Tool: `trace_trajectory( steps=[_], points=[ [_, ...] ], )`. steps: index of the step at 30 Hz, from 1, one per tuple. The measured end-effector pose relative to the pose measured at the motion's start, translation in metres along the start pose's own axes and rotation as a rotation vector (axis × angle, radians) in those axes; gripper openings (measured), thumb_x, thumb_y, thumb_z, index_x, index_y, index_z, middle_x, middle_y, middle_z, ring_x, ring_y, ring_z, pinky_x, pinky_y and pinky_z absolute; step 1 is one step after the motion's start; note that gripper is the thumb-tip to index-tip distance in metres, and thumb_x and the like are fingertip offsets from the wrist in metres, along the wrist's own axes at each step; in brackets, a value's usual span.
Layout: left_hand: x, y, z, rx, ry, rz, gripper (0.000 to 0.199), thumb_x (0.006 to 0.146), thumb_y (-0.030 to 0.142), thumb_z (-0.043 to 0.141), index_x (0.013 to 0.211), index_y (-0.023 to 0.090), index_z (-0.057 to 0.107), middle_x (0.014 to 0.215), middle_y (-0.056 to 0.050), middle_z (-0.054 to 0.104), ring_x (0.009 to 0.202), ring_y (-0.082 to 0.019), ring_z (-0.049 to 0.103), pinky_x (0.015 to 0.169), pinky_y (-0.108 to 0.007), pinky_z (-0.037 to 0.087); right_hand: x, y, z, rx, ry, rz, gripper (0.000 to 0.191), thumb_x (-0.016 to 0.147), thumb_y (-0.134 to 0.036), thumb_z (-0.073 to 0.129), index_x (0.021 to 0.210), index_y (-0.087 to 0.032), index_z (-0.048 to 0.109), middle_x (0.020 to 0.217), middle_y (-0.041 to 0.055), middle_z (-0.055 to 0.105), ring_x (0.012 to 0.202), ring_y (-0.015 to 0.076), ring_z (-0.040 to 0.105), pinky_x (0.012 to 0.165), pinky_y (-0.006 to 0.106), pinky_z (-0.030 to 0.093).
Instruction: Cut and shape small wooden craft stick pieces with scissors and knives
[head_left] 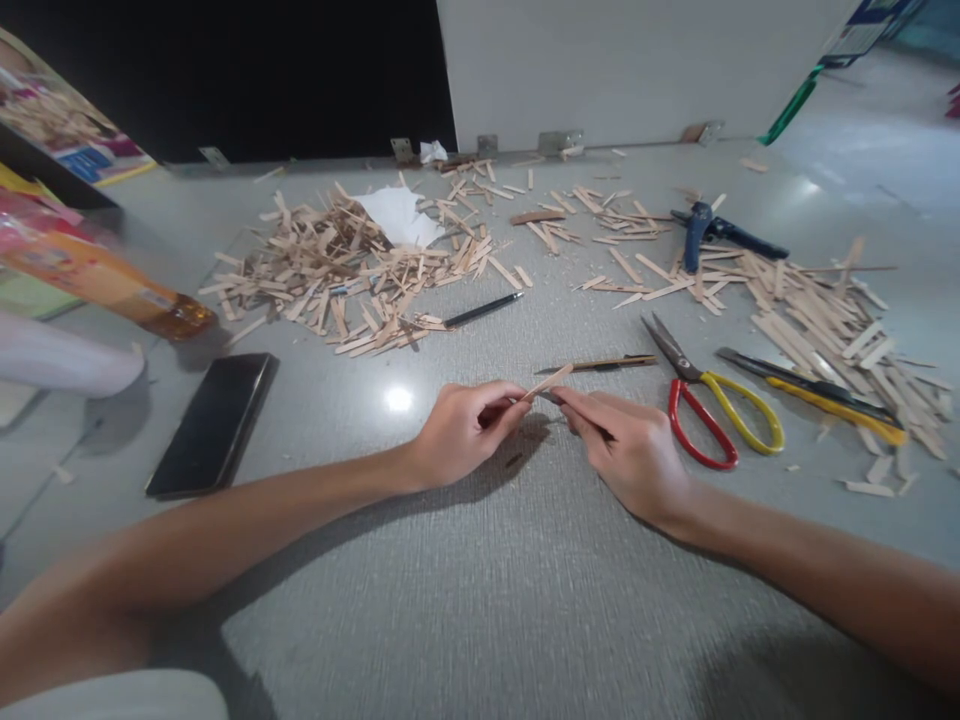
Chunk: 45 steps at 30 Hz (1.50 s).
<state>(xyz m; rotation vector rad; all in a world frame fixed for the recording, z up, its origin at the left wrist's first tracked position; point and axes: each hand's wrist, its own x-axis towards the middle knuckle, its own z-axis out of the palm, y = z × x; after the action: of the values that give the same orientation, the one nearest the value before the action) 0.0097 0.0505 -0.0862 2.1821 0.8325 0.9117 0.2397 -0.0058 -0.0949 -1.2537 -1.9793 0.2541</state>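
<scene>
Between the thumb and fingers of my left hand (476,425) is a thin wooden stick (553,380), its free end pointing up and right. My right hand (630,440) is closed in a pinch on a small grey strip (550,396), mostly hidden by the fingers, so its kind is unclear. The strip meets or nearly meets the stick. Just beyond the hands lies a slim craft knife (600,365). Scissors (679,365) with one red and one yellow handle lie open beside my right hand, and a yellow and black utility knife (817,392) rests further right.
A heap of wooden pieces (322,260) with white paper (401,215) lies at the back left; more sticks (810,320) are on the right, near a dark blue hand tool (699,235). A black pen (484,310), a phone (217,425) and an orange bottle (105,270) also occupy the table.
</scene>
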Motion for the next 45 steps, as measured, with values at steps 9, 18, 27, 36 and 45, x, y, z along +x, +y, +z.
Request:
trace_trajectory(
  steps=[9, 18, 27, 36, 45],
  points=[
    [-0.003, -0.0026, 0.0019, 0.102, 0.036, 0.108, 0.029, 0.113, 0.029, 0.055, 0.101, 0.017, 0.078, 0.067, 0.0, 0.075, 0.048, -0.01, 0.062, 0.051, -0.019, 0.048, 0.0022, -0.0004, -0.0001, 0.116, -0.062, 0.068, 0.029, 0.105, -0.017, 0.062, 0.119, -0.023, 0.087, 0.097, 0.0077, 0.089, 0.081, 0.0253, 0.084, 0.072, 0.036, 0.068],
    [0.0053, 0.0063, -0.0046, -0.314, -0.143, -0.244, 0.027, 0.11, 0.034, 0.057, 0.104, 0.015, 0.075, 0.073, -0.004, 0.078, 0.042, -0.008, 0.056, 0.041, -0.017, 0.042, 0.0067, -0.003, -0.0007, 0.178, -0.027, 0.088, 0.028, 0.105, -0.018, 0.063, 0.116, -0.027, 0.088, 0.098, 0.0052, 0.09, 0.083, 0.0248, 0.085, 0.072, 0.035, 0.07],
    [0.0005, 0.0038, -0.0014, -0.198, -0.084, -0.175, 0.026, 0.108, 0.03, 0.059, 0.095, 0.015, 0.076, 0.076, -0.005, 0.081, 0.052, -0.012, 0.068, 0.049, -0.019, 0.049, 0.0024, -0.0013, -0.0001, 0.061, -0.105, 0.086, 0.029, 0.106, -0.021, 0.062, 0.119, -0.026, 0.087, 0.091, 0.0067, 0.088, 0.074, 0.0223, 0.081, 0.069, 0.032, 0.064],
    [0.0011, 0.0044, -0.0008, -0.219, -0.058, -0.165, 0.021, 0.106, 0.028, 0.059, 0.094, 0.016, 0.072, 0.075, -0.003, 0.08, 0.05, -0.009, 0.064, 0.049, -0.017, 0.048, 0.0088, -0.0028, -0.0002, 0.154, -0.082, 0.096, 0.027, 0.106, -0.019, 0.062, 0.11, -0.023, 0.088, 0.091, 0.0061, 0.089, 0.073, 0.0228, 0.081, 0.067, 0.032, 0.064],
    [0.0066, 0.0012, -0.0058, -0.541, -0.178, -0.348, 0.025, 0.105, 0.037, 0.065, 0.092, 0.015, 0.068, 0.079, -0.003, 0.076, 0.048, -0.007, 0.061, 0.046, -0.016, 0.045, 0.006, -0.0006, -0.0011, -0.05, -0.031, -0.132, 0.033, 0.113, -0.02, 0.053, 0.116, -0.011, 0.085, 0.068, 0.002, 0.071, 0.055, 0.0132, 0.061, 0.052, 0.024, 0.048]
  ],
)
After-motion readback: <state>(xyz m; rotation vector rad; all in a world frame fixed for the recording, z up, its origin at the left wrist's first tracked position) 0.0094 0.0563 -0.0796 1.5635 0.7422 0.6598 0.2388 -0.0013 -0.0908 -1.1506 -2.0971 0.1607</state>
